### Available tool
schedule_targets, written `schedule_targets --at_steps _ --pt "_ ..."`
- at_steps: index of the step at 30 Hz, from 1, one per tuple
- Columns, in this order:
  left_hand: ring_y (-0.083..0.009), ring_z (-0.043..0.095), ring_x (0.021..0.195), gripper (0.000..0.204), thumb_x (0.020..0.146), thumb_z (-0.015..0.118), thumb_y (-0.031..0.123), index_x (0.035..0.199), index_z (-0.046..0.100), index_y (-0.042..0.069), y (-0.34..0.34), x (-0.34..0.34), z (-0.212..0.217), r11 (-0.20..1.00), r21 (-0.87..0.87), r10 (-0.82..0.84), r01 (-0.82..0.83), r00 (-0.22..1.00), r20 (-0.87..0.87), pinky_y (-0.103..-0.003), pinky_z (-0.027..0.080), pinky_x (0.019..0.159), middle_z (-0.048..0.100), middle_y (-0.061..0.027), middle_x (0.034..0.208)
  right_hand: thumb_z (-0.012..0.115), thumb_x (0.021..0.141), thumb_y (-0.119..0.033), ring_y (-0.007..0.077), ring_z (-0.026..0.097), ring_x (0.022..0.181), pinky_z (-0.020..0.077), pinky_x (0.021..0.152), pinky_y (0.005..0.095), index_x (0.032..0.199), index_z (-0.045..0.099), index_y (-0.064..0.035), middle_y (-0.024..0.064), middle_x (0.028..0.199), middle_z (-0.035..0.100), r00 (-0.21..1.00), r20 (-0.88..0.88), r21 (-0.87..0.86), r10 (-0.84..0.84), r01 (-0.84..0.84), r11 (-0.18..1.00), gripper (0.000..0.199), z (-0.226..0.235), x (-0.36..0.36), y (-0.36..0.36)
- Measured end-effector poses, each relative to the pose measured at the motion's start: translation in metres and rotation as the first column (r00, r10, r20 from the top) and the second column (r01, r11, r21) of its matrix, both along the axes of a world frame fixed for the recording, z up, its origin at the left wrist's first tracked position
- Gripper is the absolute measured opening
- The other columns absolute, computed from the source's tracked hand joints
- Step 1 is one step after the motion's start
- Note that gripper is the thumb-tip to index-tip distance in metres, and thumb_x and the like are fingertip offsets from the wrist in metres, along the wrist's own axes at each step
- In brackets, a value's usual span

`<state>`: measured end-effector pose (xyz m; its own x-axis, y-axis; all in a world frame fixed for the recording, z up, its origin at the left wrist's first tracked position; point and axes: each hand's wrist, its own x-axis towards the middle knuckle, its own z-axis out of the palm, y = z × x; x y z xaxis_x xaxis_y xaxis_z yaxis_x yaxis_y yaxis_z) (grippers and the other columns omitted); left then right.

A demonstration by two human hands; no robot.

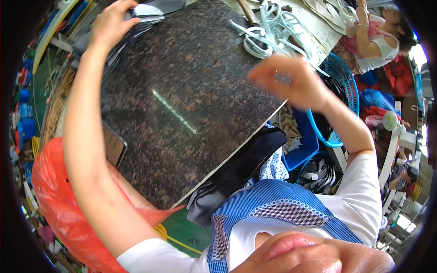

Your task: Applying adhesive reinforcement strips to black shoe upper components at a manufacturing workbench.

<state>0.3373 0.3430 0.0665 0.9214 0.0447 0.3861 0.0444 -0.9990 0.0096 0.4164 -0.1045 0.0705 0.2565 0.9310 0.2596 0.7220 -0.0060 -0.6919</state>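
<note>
At the far left edge of the table, my left hand (113, 23) is at a stack of thin grey and black flat pieces (157, 10), its thumb and fingers closed about the edge of the top ones. My right hand (293, 83) is raised over the right side of the dark speckled tabletop (182, 86), blurred by motion. Its thumb and fingers look apart, and I see nothing between them. Just beyond it lies a tangle of pale blue-white straps (273, 34), some hanging over the table's right edge.
A wooden handle (248, 11) lies by the straps. Right of the table are a blue basket (349, 86) and a blue bin (306, 148) of beige scraps. Black cloth (236, 170) hangs at the near edge; a red plastic bag (59, 195) is at left. Another person (378, 43) sits at far right.
</note>
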Motion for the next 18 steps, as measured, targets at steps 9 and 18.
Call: schedule_targets --at_steps 9,18 --pt "-0.0209 0.072 0.106 0.033 0.097 0.068 0.009 0.127 0.072 0.019 -0.030 -0.053 0.075 0.947 0.300 -0.035 -0.116 0.890 0.454 -0.030 0.056 0.089 0.072 -0.0009 0.121 0.063 0.103 -0.043 0.0221 0.064 0.097 0.0521 0.083 0.0359 0.115 0.071 -0.0069 0.0093 0.111 0.067 0.749 0.601 -0.076 -0.278 0.400 0.913 0.038 -0.027 0.099 0.030" --pt "-0.0273 0.067 0.081 0.014 0.082 0.077 0.008 0.095 0.075 0.002 -0.281 -0.202 -0.017 0.997 -0.017 -0.080 0.079 0.995 -0.054 -0.038 0.054 0.070 0.067 -0.0095 0.083 0.076 0.095 -0.025 0.0146 0.066 0.082 0.0517 0.076 0.0292 0.093 0.072 -0.0025 0.0047 0.089 0.071 0.948 -0.176 -0.068 -0.266 0.258 0.964 0.023 -0.018 0.086 0.061"
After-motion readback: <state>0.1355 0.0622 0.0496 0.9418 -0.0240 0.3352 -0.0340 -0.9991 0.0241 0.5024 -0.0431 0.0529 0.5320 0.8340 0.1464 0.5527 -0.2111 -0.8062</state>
